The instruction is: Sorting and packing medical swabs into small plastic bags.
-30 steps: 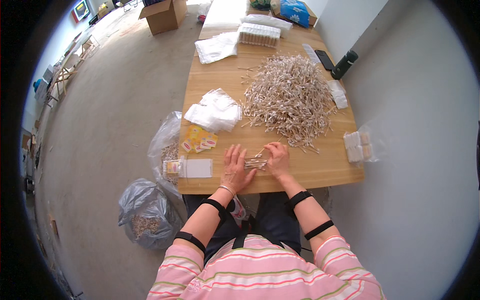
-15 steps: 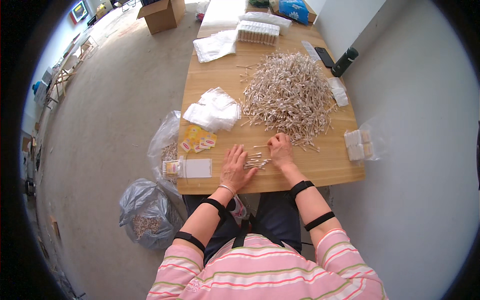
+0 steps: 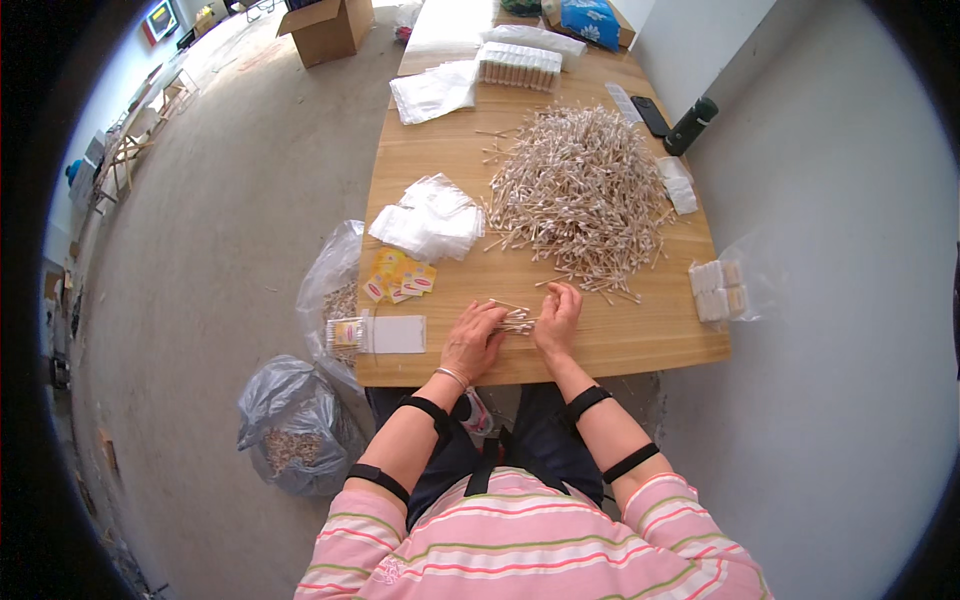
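Observation:
A small bunch of cotton swabs [image 3: 516, 322] lies crosswise on the table between my two hands, close to the near edge. My left hand [image 3: 474, 338] closes on the bunch's left end, fingers bent and pressed together. At the other end my right hand [image 3: 557, 322] presses in with its fingers held together, so the swabs are squeezed between both hands. One swab sticks out a little at the top of the bunch. Beyond my right hand rises a large heap of loose cotton swabs [image 3: 585, 190]. The swab ends under my fingers are hidden.
Left of my left hand lie a filled swab pack [image 3: 346, 335], a white card [image 3: 399, 335] and yellow labels [image 3: 400, 275]. Clear bags [image 3: 428, 220] lie farther off. Wrapped packs [image 3: 718, 290] rest at the right edge, near the wall. A bottle [image 3: 690, 126] and phone [image 3: 651, 116] stand beyond.
My right hand has come back from the heap's near edge to the bunch. My left hand has gone from lying flat to curling round the swabs, which are now closer together.

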A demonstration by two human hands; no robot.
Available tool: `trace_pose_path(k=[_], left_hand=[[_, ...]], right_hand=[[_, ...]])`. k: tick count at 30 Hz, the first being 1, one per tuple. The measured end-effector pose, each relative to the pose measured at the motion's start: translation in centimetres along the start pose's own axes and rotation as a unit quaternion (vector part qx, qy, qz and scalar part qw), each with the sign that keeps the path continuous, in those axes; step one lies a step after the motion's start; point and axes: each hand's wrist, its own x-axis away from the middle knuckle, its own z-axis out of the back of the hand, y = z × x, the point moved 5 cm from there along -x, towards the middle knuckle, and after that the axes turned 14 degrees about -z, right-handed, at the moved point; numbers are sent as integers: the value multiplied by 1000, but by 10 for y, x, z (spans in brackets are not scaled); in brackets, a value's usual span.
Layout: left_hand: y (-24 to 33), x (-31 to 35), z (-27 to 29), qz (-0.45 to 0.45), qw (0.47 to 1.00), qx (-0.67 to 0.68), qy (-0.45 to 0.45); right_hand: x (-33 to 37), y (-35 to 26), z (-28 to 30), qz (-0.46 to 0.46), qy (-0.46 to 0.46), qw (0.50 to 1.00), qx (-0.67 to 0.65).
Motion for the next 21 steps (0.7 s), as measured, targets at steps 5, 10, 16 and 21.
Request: trace_pose_path(k=[5,10,16,21], left_hand=[[1,-1,2,-15,1000,13,-7],[3,-4,1,5,999,46,19],[-26,17,9,95,971,96,195],[-33,16,9,155,952,126,231]], right_hand=[[21,3,-15,-42,-94,984,-145],[37,-10,-24,72,-148,985,-42],[70,-23,-30,261,-234,866,357],[55,-29,-40,228,-254,855,390]])
